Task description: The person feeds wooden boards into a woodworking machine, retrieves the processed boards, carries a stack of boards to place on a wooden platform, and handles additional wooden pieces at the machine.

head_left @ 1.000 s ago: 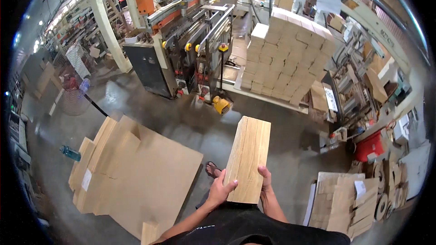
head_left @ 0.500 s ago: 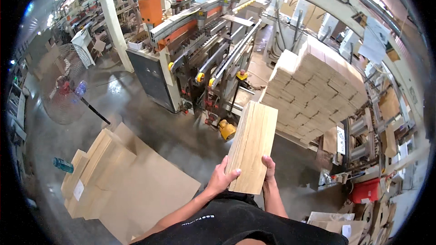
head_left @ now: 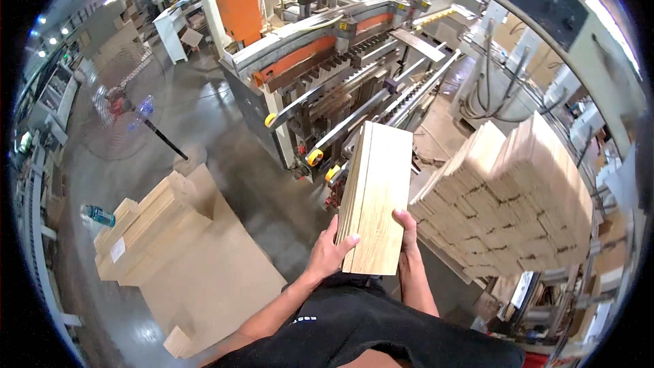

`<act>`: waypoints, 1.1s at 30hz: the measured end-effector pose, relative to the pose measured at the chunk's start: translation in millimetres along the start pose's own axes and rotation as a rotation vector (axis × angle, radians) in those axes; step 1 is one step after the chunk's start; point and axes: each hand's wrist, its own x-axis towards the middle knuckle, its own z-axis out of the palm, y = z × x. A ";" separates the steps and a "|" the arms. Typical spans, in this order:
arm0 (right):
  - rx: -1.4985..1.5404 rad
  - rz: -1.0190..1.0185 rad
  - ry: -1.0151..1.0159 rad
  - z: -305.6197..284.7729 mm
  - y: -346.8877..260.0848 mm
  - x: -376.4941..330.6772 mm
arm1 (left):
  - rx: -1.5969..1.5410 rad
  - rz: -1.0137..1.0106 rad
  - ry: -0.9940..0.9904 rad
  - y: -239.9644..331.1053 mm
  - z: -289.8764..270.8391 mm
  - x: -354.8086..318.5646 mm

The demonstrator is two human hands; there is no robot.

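Both hands carry a stack of light wooden boards (head_left: 379, 191) in front of my body, its far end tilted up and away from me. My left hand (head_left: 328, 253) is wrapped round the near left edge, its thumb lying on the top face. On the opposite side my right hand (head_left: 407, 233) grips the right edge, thumb near the top face. The fingers under the stack are hidden. Several thin board edges show along its left side.
A machine with rails and yellow-capped rollers (head_left: 314, 157) stands ahead. To the right rises a large pile of boards (head_left: 511, 211). At left, a cardboard sheet (head_left: 211, 266) bears stacked boards (head_left: 153, 225), with a teal bottle (head_left: 100, 215) beside them. A fan (head_left: 122, 105) stands farther left.
The view has shifted: the machine looks nearer, and the large pile sits farther right and lower. Both hands keep hold of the board stack, now slightly higher in view.
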 end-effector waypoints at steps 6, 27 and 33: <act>-0.053 0.072 -0.079 -12.5 -62.5 82.9 | -0.015 -0.016 0.041 18.8 22.1 67.5; -0.196 0.036 0.002 38.3 -50.6 152.2 | -0.856 0.025 0.686 31.3 13.5 103.8; -0.897 -0.586 0.368 46.3 -117.7 199.2 | -0.937 0.036 0.737 21.7 -1.8 108.1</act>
